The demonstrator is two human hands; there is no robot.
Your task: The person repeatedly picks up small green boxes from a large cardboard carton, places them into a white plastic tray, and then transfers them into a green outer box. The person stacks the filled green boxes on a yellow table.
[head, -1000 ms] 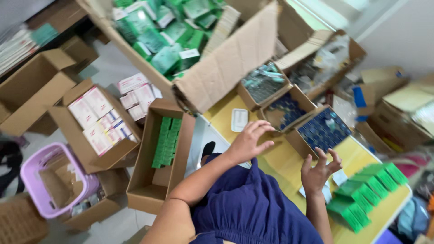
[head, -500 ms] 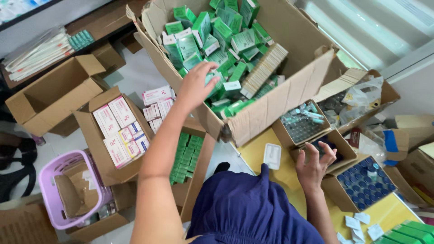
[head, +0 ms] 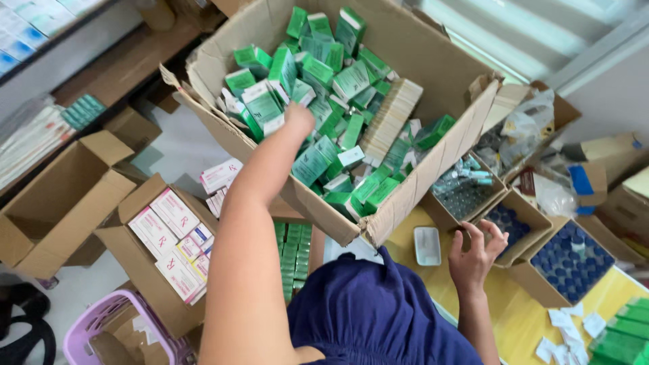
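Cardboard everywhere, and in the middle of it a person in a dark blue top (head: 378,318) leaning over the work. The left hand (head: 299,119) is stretched far out into the big cardboard carton (head: 433,61), buried among the loose green and white packets (head: 324,101) heaped inside; the fingers are down in the pile, so I cannot tell how far they are closed or whether they have hold of one. A stack of pale folded leaflets (head: 392,118) lies slantwise in the same carton, just to the right of that hand.

The right hand (head: 473,253) is held low over the yellow tabletop (head: 514,318), fingers spread and loosely curled, gripping nothing, its fingertips near the flap of a small open box of dark-capped vials (head: 510,223). A small white tray (head: 427,245) lies just beside that hand. Farther right sits another box of blue-capped vials (head: 571,260), and behind them a box of clear ampoules (head: 463,186).

Down on the floor to the left, a carton of white and pink packets (head: 172,240) stands open, an empty brown carton (head: 61,196) beside it, and a purple basket (head: 111,331) at the bottom edge. A narrow box of upright green packets (head: 292,253) shows under the outstretched arm. Neat rows of green packets (head: 622,331) and some scraps of white paper (head: 564,331) lie at the table's right corner.
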